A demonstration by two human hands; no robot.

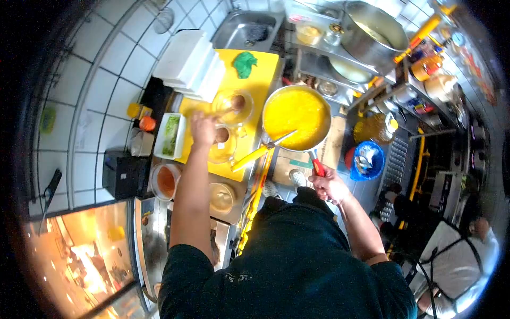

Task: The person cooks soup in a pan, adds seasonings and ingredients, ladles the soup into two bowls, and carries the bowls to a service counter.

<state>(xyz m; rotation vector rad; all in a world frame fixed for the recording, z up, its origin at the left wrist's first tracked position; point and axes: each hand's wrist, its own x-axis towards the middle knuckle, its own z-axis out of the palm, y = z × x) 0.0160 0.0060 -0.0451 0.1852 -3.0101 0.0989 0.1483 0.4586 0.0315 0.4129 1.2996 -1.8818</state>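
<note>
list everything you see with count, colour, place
pan: 1, silver, yellow contents, centre
utensil: 1, yellow handle, across pan rim
board: 1, yellow, left counter
bowls: 2, clear, on board
crumpled item: 1, green, board's far end
boxes: count unclear, white, by board
tray: 1, white, green contents, left of board
tub: 1, orange contents, below tray
round container: 1, beige, right of tub
sink: 1, silver, top
pot: 1, silver, upper-right shelf
jug: 1, amber, right of pan
basin: 1, blue, below jug
other person: 1, white top, lower right
shelf items: uncountable, mixed colours, right
shoes: 2, pale, below pan
left hand: 1, bare, over board
right hand: 1, bare, on pan's red handle
</note>
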